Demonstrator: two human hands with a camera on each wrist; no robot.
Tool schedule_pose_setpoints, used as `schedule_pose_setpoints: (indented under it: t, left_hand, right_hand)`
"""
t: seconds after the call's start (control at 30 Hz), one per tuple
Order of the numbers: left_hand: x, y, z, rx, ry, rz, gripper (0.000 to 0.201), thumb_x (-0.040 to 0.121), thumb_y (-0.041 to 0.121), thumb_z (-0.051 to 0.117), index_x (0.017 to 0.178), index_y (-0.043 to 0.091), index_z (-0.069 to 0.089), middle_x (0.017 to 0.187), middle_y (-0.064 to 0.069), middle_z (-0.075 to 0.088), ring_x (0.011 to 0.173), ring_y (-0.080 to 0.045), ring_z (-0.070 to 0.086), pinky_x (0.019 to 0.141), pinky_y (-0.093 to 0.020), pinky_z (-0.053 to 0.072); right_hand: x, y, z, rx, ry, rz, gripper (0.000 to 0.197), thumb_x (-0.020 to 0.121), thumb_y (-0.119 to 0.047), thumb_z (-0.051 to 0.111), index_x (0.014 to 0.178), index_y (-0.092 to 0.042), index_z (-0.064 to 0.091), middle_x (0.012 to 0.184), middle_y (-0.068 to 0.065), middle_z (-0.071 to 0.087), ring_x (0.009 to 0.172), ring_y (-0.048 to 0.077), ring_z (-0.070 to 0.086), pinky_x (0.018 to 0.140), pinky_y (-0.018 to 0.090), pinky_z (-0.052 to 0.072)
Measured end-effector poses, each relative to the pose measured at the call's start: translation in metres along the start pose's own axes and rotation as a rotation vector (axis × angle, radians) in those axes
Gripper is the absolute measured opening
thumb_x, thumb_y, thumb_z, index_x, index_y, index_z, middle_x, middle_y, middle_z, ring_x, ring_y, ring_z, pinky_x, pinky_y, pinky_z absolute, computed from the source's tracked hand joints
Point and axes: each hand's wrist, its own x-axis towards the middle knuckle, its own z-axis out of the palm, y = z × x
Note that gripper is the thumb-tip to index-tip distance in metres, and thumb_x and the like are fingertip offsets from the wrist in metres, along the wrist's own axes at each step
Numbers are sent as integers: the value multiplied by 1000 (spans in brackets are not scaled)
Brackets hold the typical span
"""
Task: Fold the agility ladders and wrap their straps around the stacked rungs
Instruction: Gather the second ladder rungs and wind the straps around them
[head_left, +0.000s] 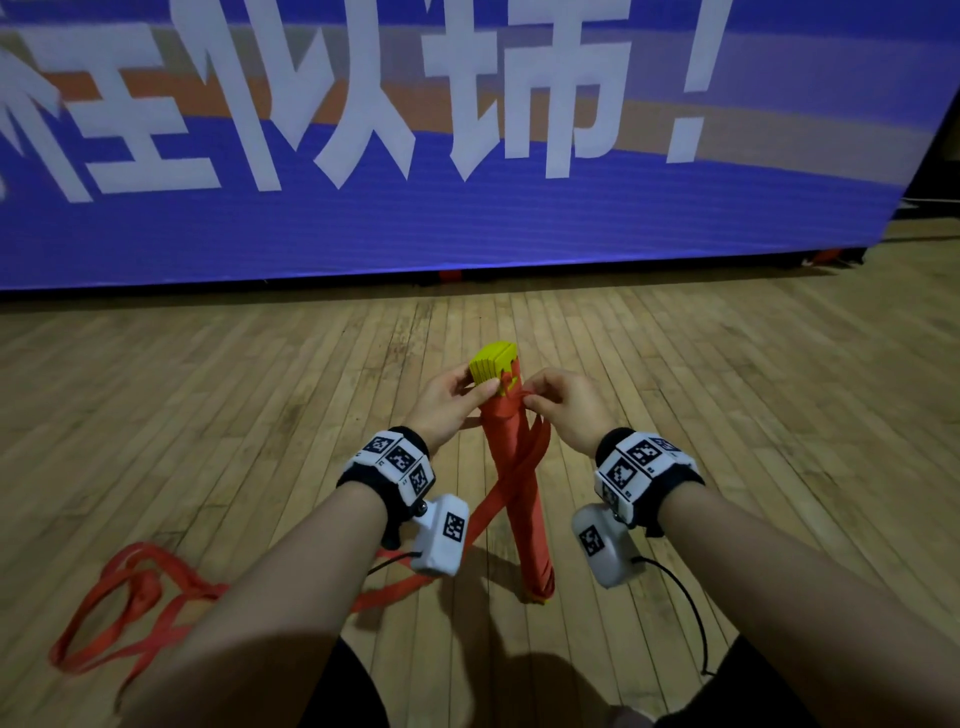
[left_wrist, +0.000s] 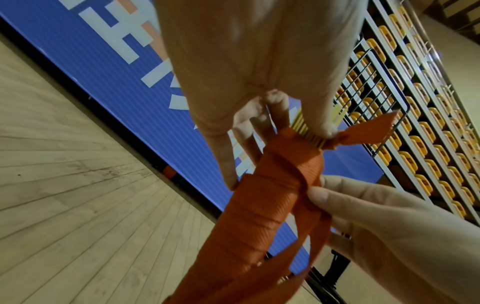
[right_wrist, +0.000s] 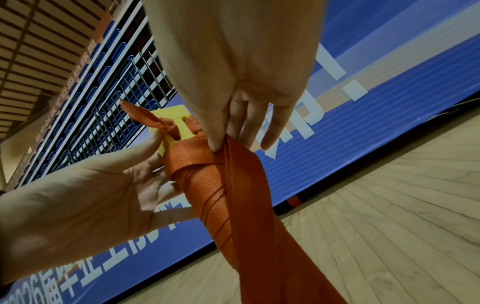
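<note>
Rungs (head_left: 492, 364) stand stacked on the floor (head_left: 208, 415); my left hand (head_left: 449, 400) grips them, my right hand (head_left: 563, 410) pinches the orange strap (head_left: 511, 415)

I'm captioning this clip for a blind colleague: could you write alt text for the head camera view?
Two hands hold a stack of yellow rungs standing upright on a wooden floor, mostly wrapped in orange strap. The left hand grips the top; the right hand pinches the strap there. Loose strap trails left; a blue banner stands behind.

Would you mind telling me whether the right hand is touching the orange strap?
Touching. In the right wrist view, the right hand pinches the orange strap between thumb and fingers beside the wrapped yellow rungs.
</note>
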Motion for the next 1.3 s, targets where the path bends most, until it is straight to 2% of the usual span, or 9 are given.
schedule_pose_setpoints:
  t: [0.07, 0.17, 0.27, 0.37, 0.57, 0.7, 0.9, 1.17, 1.3]
  left_hand:
    - [1, -3, 6, -17, 8, -10, 29, 87, 9, 66, 112, 19, 57, 107, 1, 63, 97, -13, 63, 80, -26, 56]
    - [4, -7, 13, 5, 122, 28, 42, 75, 14, 79, 103, 33, 55, 107, 7, 62, 105, -18, 60, 88, -39, 54]
    - [6, -8, 15, 28, 216, 56, 38, 73, 16, 81, 98, 31, 57, 100, 9, 62, 107, -23, 60, 89, -44, 53]
    - [10, -7, 15, 16, 214, 15, 22, 78, 11, 77, 93, 20, 64, 100, -6, 66, 108, -31, 61, 92, -51, 52]
    - [10, -6, 10, 15, 218, -24, 26, 81, 10, 74, 103, 16, 63, 108, -10, 66, 105, -27, 63, 88, -41, 55]
    - [6, -4, 10, -8, 193, -5, 40, 87, 7, 66, 124, 7, 53, 101, -1, 63, 89, -11, 63, 69, -20, 55]
    - [4, -4, 10, 6, 190, -20, 35, 91, 10, 61, 125, 10, 53, 107, -4, 60, 100, -17, 59, 74, -30, 56]
    - [6, -6, 5, 2, 212, -58, 32, 91, 14, 62, 121, 10, 52, 103, -2, 61, 104, -19, 58, 86, -45, 54]
    - [8, -7, 4, -4, 210, -52, 24, 91, 15, 62, 113, 14, 53, 98, 4, 61, 102, -17, 59, 86, -45, 54]
  right_hand:
    - [1, 0, -1, 7, 2, 16, 8, 88, -3, 61, 91, -9, 66, 83, 1, 66, 80, 14, 61, 74, 24, 48]
    - [2, 0, 0, -61, -6, 0, 7, 90, -7, 60, 93, -10, 65, 79, -6, 61, 72, 6, 56, 63, 12, 42]
    - [1, -2, 4, -85, -52, -9, 9, 90, -2, 56, 96, -8, 61, 80, -4, 55, 71, 8, 51, 58, 8, 39]
    - [-1, -2, 4, -92, -103, 12, 19, 85, 6, 53, 90, -12, 54, 83, 1, 56, 75, 14, 53, 60, 11, 41]
    - [2, 6, -7, -40, -90, 71, 20, 85, 6, 55, 88, -13, 60, 87, 9, 66, 85, 23, 63, 78, 32, 52]
    - [1, 9, -8, -42, -121, 77, 14, 90, 1, 55, 93, -7, 65, 89, 5, 65, 89, 18, 62, 80, 26, 49]
    - [3, 10, -9, -12, -176, 87, 16, 94, 0, 50, 101, -4, 64, 91, 2, 61, 87, 11, 55, 68, 6, 40]
    - [-3, 1, -18, 302, -451, 134, 26, 97, 5, 39, 91, -11, 58, 84, 6, 66, 76, 9, 60, 70, 13, 45]
    - [-6, -5, -15, 538, -507, 225, 26, 96, 9, 32, 91, -4, 54, 80, 11, 63, 70, 12, 64, 66, 18, 48]
